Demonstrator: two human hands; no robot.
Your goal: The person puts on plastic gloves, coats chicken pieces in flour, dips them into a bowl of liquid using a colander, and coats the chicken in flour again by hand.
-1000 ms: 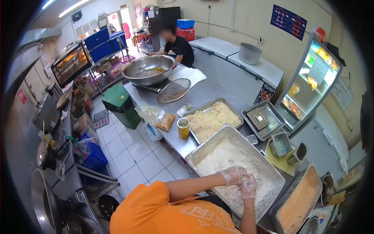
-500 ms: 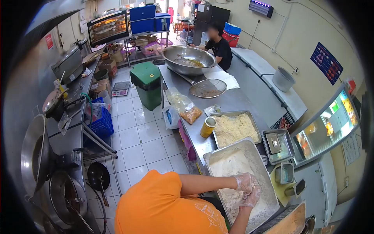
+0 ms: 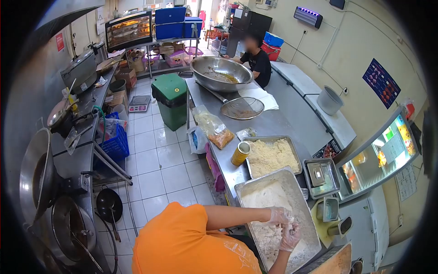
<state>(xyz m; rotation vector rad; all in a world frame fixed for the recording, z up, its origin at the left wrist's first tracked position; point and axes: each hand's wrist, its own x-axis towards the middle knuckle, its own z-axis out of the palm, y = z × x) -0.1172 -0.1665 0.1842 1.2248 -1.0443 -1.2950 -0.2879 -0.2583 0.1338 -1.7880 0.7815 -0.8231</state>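
My left hand [image 3: 279, 214], in a clear plastic glove, is over a metal tray of white flour [image 3: 261, 192]. My right hand [image 3: 290, 236], gloved the same way, is just below it in the view, and the fingers of both meet. They are closed around something pale and floury, too small and covered to name. Loose flour and clumps lie in the tray under my hands. Beyond it, a second tray holds pale yellow crumbs [image 3: 273, 155], with a yellow can [image 3: 240, 153] beside its corner.
A bag of orange-brown food [image 3: 221, 138], a strainer [image 3: 242, 108] and a large metal bowl [image 3: 222, 73] stand along the table. Small metal containers [image 3: 321, 176] are by the trays. A co-worker in black [image 3: 258, 64] sits behind the table. A green bin [image 3: 169, 100] stands on the floor.
My hands have lifted slightly out of the flour, and their fingers now meet at the tips. The whole view has shifted a little.
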